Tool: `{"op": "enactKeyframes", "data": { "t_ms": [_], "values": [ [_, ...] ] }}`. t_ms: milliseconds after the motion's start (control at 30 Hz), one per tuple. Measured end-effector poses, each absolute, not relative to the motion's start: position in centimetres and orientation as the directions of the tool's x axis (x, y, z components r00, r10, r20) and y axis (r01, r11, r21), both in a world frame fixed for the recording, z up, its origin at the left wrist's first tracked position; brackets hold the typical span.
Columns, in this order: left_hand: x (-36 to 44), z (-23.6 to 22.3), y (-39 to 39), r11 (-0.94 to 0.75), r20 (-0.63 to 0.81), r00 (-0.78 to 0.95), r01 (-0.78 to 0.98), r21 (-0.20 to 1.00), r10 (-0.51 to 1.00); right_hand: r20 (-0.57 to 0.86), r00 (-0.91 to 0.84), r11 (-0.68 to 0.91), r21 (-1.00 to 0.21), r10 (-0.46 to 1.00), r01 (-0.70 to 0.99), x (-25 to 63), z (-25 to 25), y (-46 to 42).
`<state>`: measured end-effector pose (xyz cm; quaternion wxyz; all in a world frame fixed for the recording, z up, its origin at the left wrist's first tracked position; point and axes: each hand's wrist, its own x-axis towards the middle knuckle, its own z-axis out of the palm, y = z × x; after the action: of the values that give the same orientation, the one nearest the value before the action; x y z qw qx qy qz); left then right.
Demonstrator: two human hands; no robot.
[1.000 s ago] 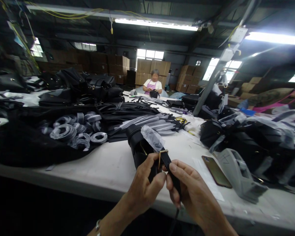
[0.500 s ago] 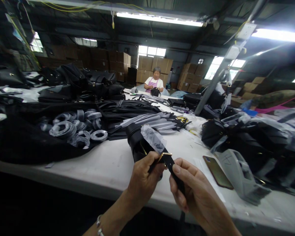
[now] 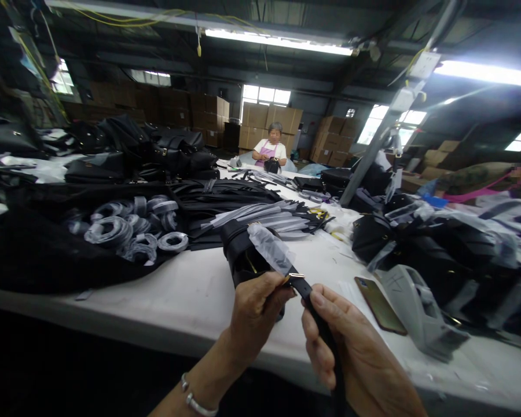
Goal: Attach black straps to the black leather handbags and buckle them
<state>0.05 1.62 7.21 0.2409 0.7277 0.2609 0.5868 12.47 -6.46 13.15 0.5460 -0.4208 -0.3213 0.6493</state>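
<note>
A black bag [image 3: 239, 250] stands on the white table in front of me, with a clear plastic wrap [image 3: 270, 248] over part of its strap. Between my hands the black strap [image 3: 301, 285] runs through a gold buckle [image 3: 296, 275]. My left hand [image 3: 256, 313] is closed at the buckle, pinching it or the strap end beside it; the fingertips hide exactly which. My right hand [image 3: 342, 336] grips the strap just past the buckle, thumb on top, and its free length hangs down below the palm.
Plastic-wrapped strap rolls [image 3: 108, 230] lie on black cloth at the left. Behind the bag are piled flat strips [image 3: 260, 215]. At the right lie a phone [image 3: 380, 304], a grey tape dispenser [image 3: 421, 313] and black bags [image 3: 447, 249]. A co-worker [image 3: 270, 149] sits across the table.
My right hand has moved slightly down and right along the strap, and more strap shows past the buckle. The buckle has tilted flatter. My left hand stays at it.
</note>
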Motion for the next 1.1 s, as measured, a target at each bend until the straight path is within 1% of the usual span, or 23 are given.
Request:
{"op": "enactKeyframes", "data": {
  "t_ms": [67, 133, 233, 333, 433, 533, 700, 867, 1100],
  "values": [
    [0.2, 7.1, 1.7, -0.780, 0.762, 0.167, 0.120, 0.615, 0.626, -0.199, -0.018, -0.184, -0.867, 0.980, -0.463, 12.3, 12.9, -6.5],
    [0.3, 7.1, 1.8, -0.826, 0.809, 0.167, 0.139, 0.547, 0.564, -0.179, 0.020, -0.148, -0.867, 0.984, -0.476, 12.1, 12.5, -6.6],
    [0.4, 7.1, 1.9, -0.891, 0.882, 0.175, 0.219, 0.398, 0.437, -0.150, 0.058, -0.103, -0.868, 0.987, -0.485, 11.7, 11.6, -6.6],
    [0.6, 6.9, 2.0, -0.907, 0.921, 0.186, 0.321, 0.272, 0.342, -0.156, 0.107, -0.082, -0.858, 0.982, -0.507, 11.5, 10.8, -6.5],
    [0.8, 6.7, 2.0, -0.906, 0.921, 0.205, 0.341, 0.250, 0.331, -0.170, 0.166, -0.063, -0.858, 0.971, -0.510, 11.3, 10.1, -6.5],
    [0.8, 6.7, 1.8, -0.900, 0.900, 0.208, 0.306, 0.312, 0.382, -0.169, 0.196, -0.052, -0.868, 0.966, -0.493, 11.1, 9.7, -6.5],
    [0.7, 6.6, 1.5, -0.851, 0.824, 0.219, 0.195, 0.488, 0.523, -0.132, 0.195, -0.021, -0.873, 0.972, -0.488, 11.0, 9.5, -6.3],
    [0.5, 6.4, 1.4, -0.753, 0.723, 0.223, 0.106, 0.649, 0.654, -0.111, 0.191, -0.005, -0.877, 0.975, -0.480, 11.0, 9.6, -6.4],
    [0.7, 6.3, 1.0, -0.597, 0.579, 0.250, -0.001, 0.802, 0.776, -0.077, 0.160, 0.012, -0.870, 0.984, -0.492, 10.6, 8.9, -6.1]
  ]
}}
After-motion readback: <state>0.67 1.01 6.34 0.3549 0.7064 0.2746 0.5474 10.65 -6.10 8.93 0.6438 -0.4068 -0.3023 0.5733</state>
